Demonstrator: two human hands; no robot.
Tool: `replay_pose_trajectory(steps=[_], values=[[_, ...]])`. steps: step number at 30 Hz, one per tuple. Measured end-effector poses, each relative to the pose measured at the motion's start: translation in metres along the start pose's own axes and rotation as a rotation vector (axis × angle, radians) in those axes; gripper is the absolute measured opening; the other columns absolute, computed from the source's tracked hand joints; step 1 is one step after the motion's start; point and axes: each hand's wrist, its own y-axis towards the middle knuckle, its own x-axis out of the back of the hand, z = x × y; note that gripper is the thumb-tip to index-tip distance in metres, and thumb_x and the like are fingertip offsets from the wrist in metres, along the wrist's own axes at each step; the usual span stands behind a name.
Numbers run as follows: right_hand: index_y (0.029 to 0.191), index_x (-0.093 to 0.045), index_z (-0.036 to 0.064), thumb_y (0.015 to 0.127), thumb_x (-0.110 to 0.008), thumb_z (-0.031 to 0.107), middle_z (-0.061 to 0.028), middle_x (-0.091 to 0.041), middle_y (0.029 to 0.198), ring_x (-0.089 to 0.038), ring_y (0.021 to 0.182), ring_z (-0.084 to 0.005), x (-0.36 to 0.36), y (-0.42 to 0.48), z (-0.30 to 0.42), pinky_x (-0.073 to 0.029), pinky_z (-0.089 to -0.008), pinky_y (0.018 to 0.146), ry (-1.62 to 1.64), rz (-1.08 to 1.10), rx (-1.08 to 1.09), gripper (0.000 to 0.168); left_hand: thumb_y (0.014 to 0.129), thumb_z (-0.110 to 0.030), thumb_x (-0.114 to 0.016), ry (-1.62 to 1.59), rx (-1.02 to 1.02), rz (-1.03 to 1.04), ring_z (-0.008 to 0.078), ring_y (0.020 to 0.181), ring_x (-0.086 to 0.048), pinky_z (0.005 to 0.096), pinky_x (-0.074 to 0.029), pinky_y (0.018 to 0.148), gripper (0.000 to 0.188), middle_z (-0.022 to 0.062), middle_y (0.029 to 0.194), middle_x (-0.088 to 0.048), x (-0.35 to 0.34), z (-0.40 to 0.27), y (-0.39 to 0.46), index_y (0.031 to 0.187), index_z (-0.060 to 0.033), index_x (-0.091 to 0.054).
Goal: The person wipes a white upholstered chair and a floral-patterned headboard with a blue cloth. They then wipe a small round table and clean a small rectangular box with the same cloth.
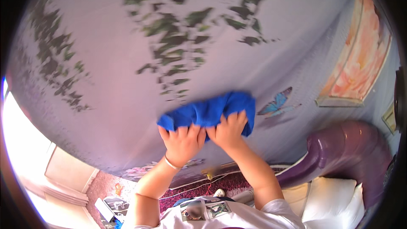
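Observation:
Both of my hands press a blue cloth (203,111) against a wall (111,86) printed with green ivy leaves. My left hand (184,141) grips the cloth's lower left edge, and a thin pale band circles that wrist. Close beside it, my right hand (229,130) spreads its fingers over the cloth's right part. The cloth is bunched and folded, its right end standing higher than its left. Just right of the cloth is a printed blue butterfly (277,103). My palms hide part of the cloth's lower edge.
At the right stands a purple glossy padded headboard (349,140), with white pillows (332,197) below it. A yellow plug (209,176) with cables sits low on the wall above a dark pink carpet (190,190). A framed floral picture (356,54) appears upper right. Bright window light (22,127) enters left.

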Motion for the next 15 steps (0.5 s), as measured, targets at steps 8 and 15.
replay_pose_trajectory(steps=[8,15], values=[[0.106,-0.071,0.021,0.081,-0.066,0.046,-0.0103,-0.058,0.103,-0.056,0.091,-0.0385,-0.019,0.001,0.103,-0.046,-0.0455,0.076,0.108,0.015,0.176,0.036,0.082,-0.036,-0.059,0.061,0.045,-0.016,0.0343,0.119,-0.049,0.0635,-0.02,0.107,0.043,0.013,0.13,-0.055,0.036,0.102,-0.062,0.121,-0.0174,-0.065],[0.11,-0.072,0.022,0.084,-0.06,0.049,-0.0094,-0.053,0.087,-0.053,0.082,-0.0368,-0.026,0.094,0.204,-0.045,-0.0451,0.065,0.089,-0.193,0.182,0.04,0.08,-0.034,-0.058,0.148,0.126,-0.148,0.0338,0.099,-0.05,0.0635,-0.023,0.106,0.039,0.0138,0.119,-0.055,0.094,0.188,-0.019,0.114,-0.0147,-0.064]])
